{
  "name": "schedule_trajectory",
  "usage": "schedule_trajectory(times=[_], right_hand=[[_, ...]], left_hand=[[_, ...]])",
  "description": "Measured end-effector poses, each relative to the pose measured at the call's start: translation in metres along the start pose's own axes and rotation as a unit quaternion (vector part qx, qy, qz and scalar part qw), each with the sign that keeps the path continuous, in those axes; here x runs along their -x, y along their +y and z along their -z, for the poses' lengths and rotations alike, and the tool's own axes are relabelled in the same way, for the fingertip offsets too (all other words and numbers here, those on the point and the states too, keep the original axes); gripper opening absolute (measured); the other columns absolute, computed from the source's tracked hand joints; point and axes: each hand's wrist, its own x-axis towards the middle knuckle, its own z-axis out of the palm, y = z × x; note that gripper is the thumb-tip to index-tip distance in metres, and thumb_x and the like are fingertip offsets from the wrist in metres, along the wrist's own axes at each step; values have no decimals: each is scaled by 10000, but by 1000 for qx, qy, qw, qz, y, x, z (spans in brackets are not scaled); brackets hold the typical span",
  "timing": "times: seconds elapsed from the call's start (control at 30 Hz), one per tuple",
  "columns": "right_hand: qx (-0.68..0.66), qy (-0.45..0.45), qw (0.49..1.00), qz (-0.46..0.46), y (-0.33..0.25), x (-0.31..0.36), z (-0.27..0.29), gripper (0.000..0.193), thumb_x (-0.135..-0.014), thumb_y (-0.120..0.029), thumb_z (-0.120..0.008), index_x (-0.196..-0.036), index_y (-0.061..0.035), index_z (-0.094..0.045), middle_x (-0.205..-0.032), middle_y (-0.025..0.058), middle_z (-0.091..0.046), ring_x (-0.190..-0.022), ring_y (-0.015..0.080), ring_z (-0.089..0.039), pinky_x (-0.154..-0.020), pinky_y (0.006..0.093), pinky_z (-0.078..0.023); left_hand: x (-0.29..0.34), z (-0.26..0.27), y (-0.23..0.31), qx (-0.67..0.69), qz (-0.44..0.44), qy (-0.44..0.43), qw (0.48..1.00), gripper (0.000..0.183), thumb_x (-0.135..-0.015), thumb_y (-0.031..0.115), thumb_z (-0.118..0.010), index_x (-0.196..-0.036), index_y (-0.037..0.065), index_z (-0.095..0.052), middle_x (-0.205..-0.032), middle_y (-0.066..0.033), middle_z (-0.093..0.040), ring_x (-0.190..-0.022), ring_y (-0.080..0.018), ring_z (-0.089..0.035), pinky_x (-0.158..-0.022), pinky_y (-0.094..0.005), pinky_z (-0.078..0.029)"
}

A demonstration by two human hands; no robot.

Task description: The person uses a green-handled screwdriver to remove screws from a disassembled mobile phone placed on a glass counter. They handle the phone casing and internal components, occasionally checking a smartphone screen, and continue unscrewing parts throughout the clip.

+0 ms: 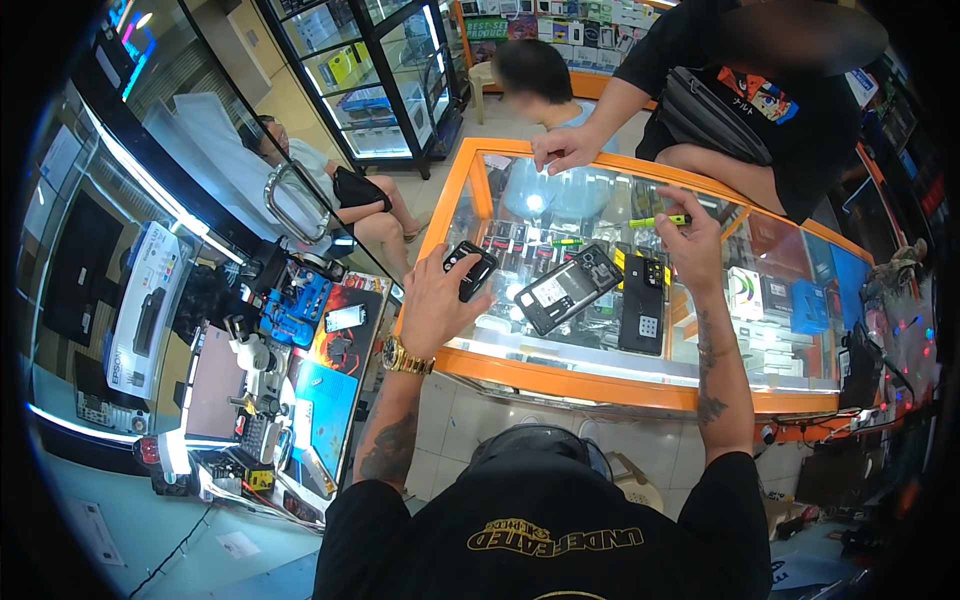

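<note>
Left hand (pixel 445 305) gripped dark phone piece (pixel 481 272) over worktop (pixel 560 376); right hand (pixel 696 246) pinched a yellow-green screwdriver (pixel 652 221). Opened phone (pixel 568 290) lay between them. Step judged: disassembly or reassembly; next move likely called for steady aim.

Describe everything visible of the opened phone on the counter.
The opened phone is a dark rectangle, inner side up: pale label mid-body, darker parts toward its far-right end. The frame looks plastic or metal. It lies flat and slanted on the glass-topped counter. Neither the left hand nor right hand touches it.
</note>
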Motion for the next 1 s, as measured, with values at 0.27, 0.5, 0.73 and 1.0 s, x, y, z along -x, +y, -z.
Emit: schedule_trajectory(times=[0.27, 0.5, 0.73, 1.0], right_hand=[[-88, 25, 995, -36, 18, 10, 18, 326, -955, -24, -653, -1280, -26, -685, -926, 23, -659, -747, 54, -598, -641, 213, -490], [-155, 36, 985, -64, 13, 12, 19, 321, -956, 1, -640, -1274, -27, -678, -920, 16, -647, -755, 56, -622, -621, 207, -497], [-81, -19, 996, -32, -3, 17, 12, 342, -972, -26, -631, -1312, -30, -661, -899, 9, -639, -724, 63, -592, -616, 228, -490], [-168, -9, 986, -17, -9, 29, 1, 301, -1012, -30, -618, -1305, 34, -640, -940, 35, -621, -803, 97, -618, -698, 247, -512]], left_hand=[[-1, 16, 4, 23, 64, -21, 997, 800, -745, 334, -856, -1442, 90, -548, -1228, -224, -638, -1159, -406, -622, -965, -481, -519], [-13, 9, -12, 32, 66, -17, 997, 817, -686, 380, -865, -1387, 85, -569, -1076, -223, -675, -1025, -410, -659, -912, -488, -545], [5, 36, -6, 407, 168, -52, 896, 800, -785, 242, -848, -1459, -4, -495, -1046, -117, -731, -914, -260, -732, -805, -370, -584], [120, 32, 89, 808, 268, -54, 523, 702, -923, 21, -707, -1539, 50, -370, -1168, -59, -679, -972, -129, -695, -859, -288, -580]])
